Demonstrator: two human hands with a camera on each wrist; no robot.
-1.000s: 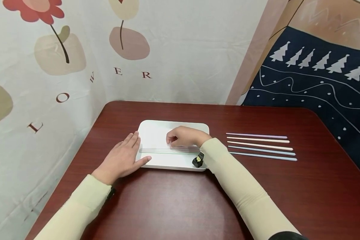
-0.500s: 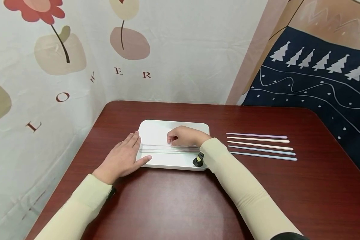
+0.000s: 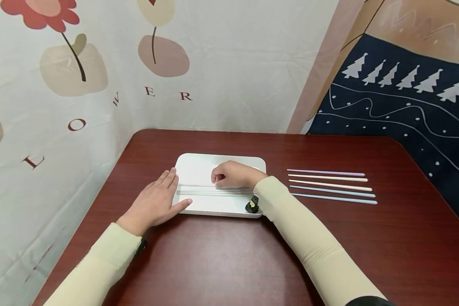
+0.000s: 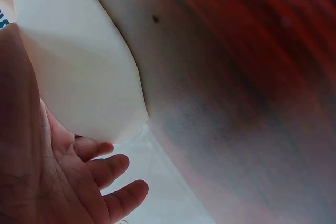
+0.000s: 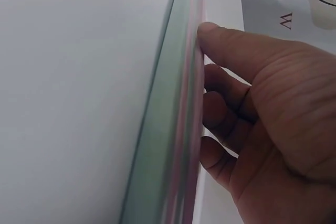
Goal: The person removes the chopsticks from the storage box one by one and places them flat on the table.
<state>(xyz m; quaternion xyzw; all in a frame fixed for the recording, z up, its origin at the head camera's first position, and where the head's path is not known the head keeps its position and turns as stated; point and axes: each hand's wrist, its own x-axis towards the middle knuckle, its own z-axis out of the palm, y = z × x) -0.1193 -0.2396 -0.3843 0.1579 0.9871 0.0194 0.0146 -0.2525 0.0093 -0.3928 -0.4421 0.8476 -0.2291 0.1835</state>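
Note:
A white tray (image 3: pixel 202 168) lies on the table. Along it run several pale green and pink chopsticks (image 3: pixel 199 191), side by side. My right hand (image 3: pixel 235 174) is over the tray with fingers curled, and in the right wrist view its thumb and fingertips pinch the outermost pink chopstick (image 5: pixel 197 129). My left hand (image 3: pixel 157 202) rests on the tray's left edge, fingers straight and thumb spread over the near corner. The left wrist view shows the underside of the tray (image 4: pixel 84 61) beside that hand's fingers. My right hand and sleeve hide the chopsticks' right ends in the head view.
Several loose chopsticks in purple (image 3: pixel 325 173), cream, pink and blue (image 3: pixel 334 198) lie in a spaced row right of the tray. A patterned white curtain (image 3: pixel 233 63) hangs behind the brown table (image 3: pixel 229 255), with a dark blue printed cloth (image 3: pixel 390 93) at the right.
Within the tray, the farthest chopstick has shifted slightly away from the others, toward the back, with my right hand at it. My left hand has stayed in place.

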